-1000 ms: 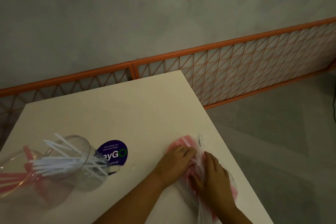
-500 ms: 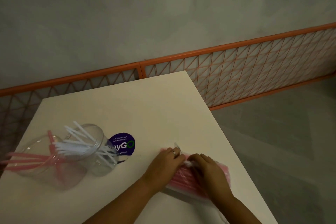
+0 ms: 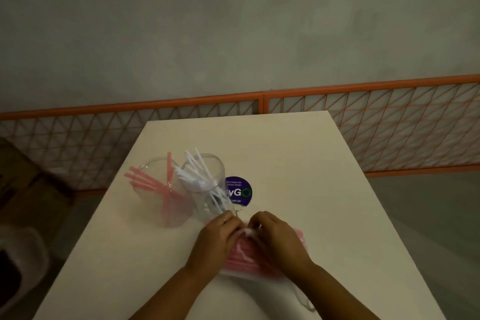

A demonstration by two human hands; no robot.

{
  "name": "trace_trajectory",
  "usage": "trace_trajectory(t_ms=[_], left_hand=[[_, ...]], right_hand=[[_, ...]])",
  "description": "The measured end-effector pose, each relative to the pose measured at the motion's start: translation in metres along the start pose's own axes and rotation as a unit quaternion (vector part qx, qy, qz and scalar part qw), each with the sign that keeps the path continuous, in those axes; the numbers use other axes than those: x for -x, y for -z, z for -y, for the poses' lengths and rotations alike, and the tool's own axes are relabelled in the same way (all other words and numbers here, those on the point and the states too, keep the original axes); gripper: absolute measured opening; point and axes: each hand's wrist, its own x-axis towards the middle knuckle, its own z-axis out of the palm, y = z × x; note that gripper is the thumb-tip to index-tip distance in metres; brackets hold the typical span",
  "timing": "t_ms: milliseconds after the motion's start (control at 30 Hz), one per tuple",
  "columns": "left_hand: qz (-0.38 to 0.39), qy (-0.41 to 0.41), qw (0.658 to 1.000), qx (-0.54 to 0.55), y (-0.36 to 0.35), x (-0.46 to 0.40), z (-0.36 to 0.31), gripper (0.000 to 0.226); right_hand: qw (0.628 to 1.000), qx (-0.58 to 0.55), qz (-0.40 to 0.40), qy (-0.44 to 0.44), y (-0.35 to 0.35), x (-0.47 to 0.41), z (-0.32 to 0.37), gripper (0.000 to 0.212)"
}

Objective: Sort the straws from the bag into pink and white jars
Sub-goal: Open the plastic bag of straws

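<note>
my two hands meet over a clear plastic bag (image 3: 242, 258) of pink straws lying on the near half of a cream table (image 3: 298, 163). my left hand (image 3: 217, 238), a ring on one finger, curls its fingers down onto the bag's far edge; my right hand (image 3: 276, 238) pinches a small white bit of plastic at the same edge, thumb and forefinger drawn together. both hands grip the bag, their fingertips almost touching each other. the straws inside (image 3: 240, 254) lie flat in a bundle, running crosswise beneath my palms, partly hidden by my right wrist.

just beyond my left hand stand two clear jars, side by side and touching or nearly so. the left-hand jar (image 3: 166, 205) holds pink straws (image 3: 153, 184) that lean out over its rim toward the left. the jar beside it (image 3: 211, 189) holds white straws (image 3: 200, 171) fanning upward; its base sits just beside my left knuckles. behind that jar a round purple sticker (image 3: 240, 191) with white and green lettering lies flat on the tabletop, partly covered by the glass.

past the far end of the table runs a low orange fence (image 3: 376, 122) with a lattice infill, set against a grey wall (image 3: 233, 21). the scene is dim and slightly blurred.
</note>
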Motion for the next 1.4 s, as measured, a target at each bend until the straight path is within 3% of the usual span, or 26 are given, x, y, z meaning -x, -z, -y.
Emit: trace_trajectory(t_ms=[67, 233, 367, 500, 700, 800, 867, 967, 1067, 1133, 1233, 1300, 1400], left_hand=[[-0.012, 0.027, 1.0, 0.003, 0.011, 0.011, 0.01, 0.027], [-0.045, 0.056, 0.997, -0.009, 0.038, 0.036, 0.043, 0.022], [-0.039, 0.092, 0.995, -0.012, 0.054, 0.052, 0.064, 0.008], [-0.028, 0.111, 0.993, -0.009, 0.062, 0.064, 0.084, 0.011], [-0.01, 0.138, 0.99, 0.002, 0.064, 0.066, 0.096, 0.014], [0.015, 0.144, 0.989, -0.007, 0.065, 0.064, 0.097, 0.013], [0.04, 0.138, 0.989, -0.039, 0.068, 0.065, 0.098, 0.005], [0.022, 0.127, 0.991, -0.044, 0.069, 0.065, 0.11, 0.031], [-0.01, 0.158, 0.987, 0.042, 0.076, 0.077, 0.122, 0.003], [-0.077, 0.182, 0.98, 0.031, 0.076, 0.088, 0.133, 0.01], [-0.073, 0.163, 0.984, -0.01, 0.082, 0.092, 0.144, 0.017], [-0.041, 0.14, 0.989, -0.023, 0.077, 0.089, 0.143, 0.009], [-0.046, 0.14, 0.989, -0.014, 0.07, 0.083, 0.133, 0.023]], right_hand=[[0.999, 0.012, 0.022, 0.02, -0.013, -0.009, 0.011, 0.045], [0.998, 0.016, 0.041, 0.052, -0.043, -0.027, 0.041, 0.033], [0.996, 0.031, 0.08, 0.04, -0.061, -0.035, 0.063, 0.043], [0.995, 0.036, 0.088, 0.045, -0.083, -0.039, 0.075, 0.016], [0.994, 0.052, 0.098, 0.015, -0.102, -0.045, 0.084, 0.013], [0.989, 0.087, 0.116, 0.042, -0.111, -0.047, 0.085, 0.013], [0.988, 0.088, 0.112, 0.062, -0.113, -0.046, 0.084, 0.011], [0.99, 0.084, 0.086, 0.07, -0.106, -0.043, 0.079, 0.006], [0.995, 0.075, 0.043, 0.054, -0.097, -0.028, 0.061, 0.008], [0.997, 0.079, 0.022, 0.006, -0.088, -0.013, 0.044, 0.009], [0.995, 0.088, 0.004, -0.052, -0.077, 0.001, 0.029, 0.009], [0.996, 0.076, 0.0, -0.042, -0.078, -0.003, 0.039, 0.014], [0.999, 0.043, 0.013, -0.01, -0.092, -0.019, 0.067, 0.027]])
